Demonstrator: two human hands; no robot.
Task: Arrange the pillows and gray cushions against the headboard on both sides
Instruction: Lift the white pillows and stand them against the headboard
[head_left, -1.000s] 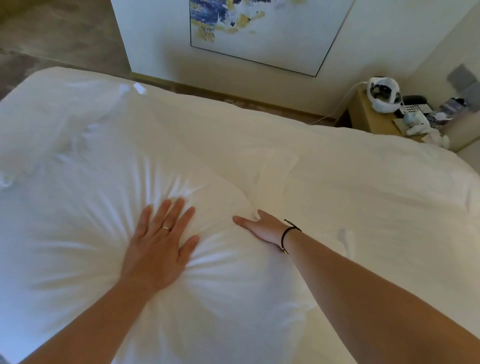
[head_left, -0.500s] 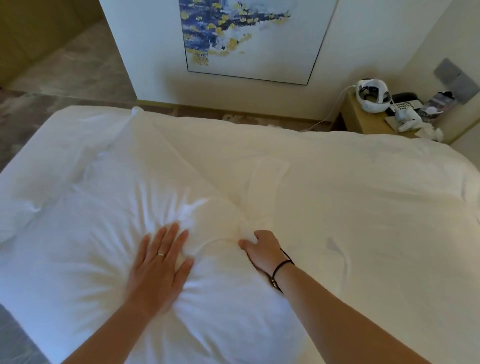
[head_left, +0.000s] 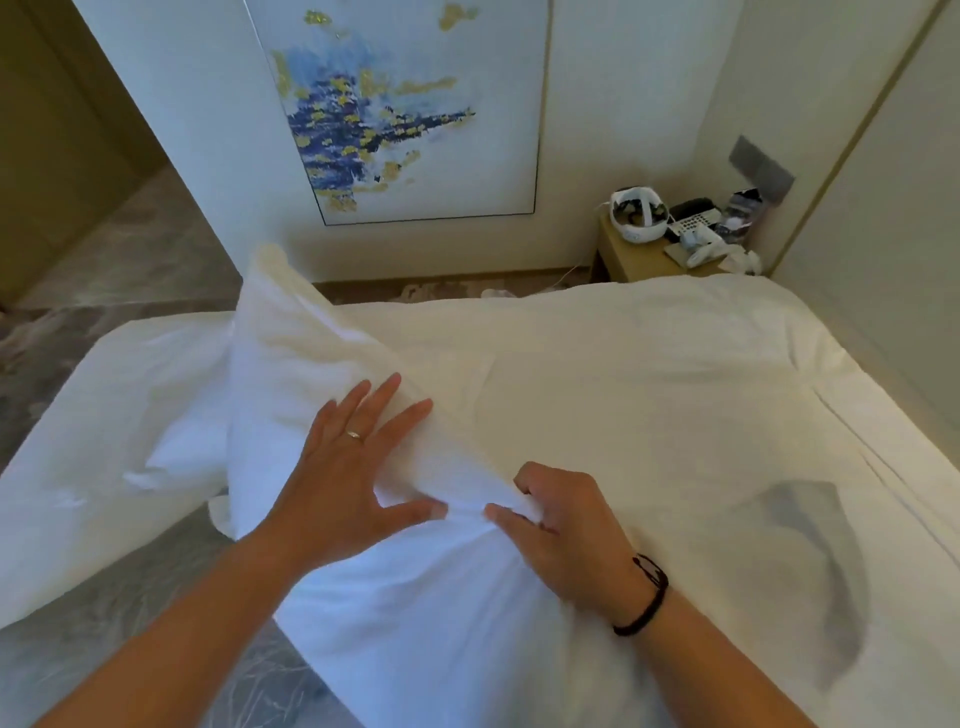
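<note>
A large white pillow (head_left: 311, 374) is tilted up off the white bed (head_left: 649, 395), its far corner pointing toward the wall. My left hand (head_left: 348, 478), with a ring, lies flat and spread on the pillow's near face. Beside it, my right hand (head_left: 566, 530), a black band at its wrist, pinches a fold of the pillow's fabric along its right edge. No gray cushion or headboard is in view.
A wooden nightstand (head_left: 631, 257) at the far right holds a white headset (head_left: 639, 215), a phone and small items. A blue and yellow painting (head_left: 410, 114) hangs on the wall behind the bed. Marbled grey floor (head_left: 104, 623) runs along the bed's left side.
The pillow has been raised from lying flat on the bed to a tilted position. My right hand closed on its fabric, and my view lifted toward the wall.
</note>
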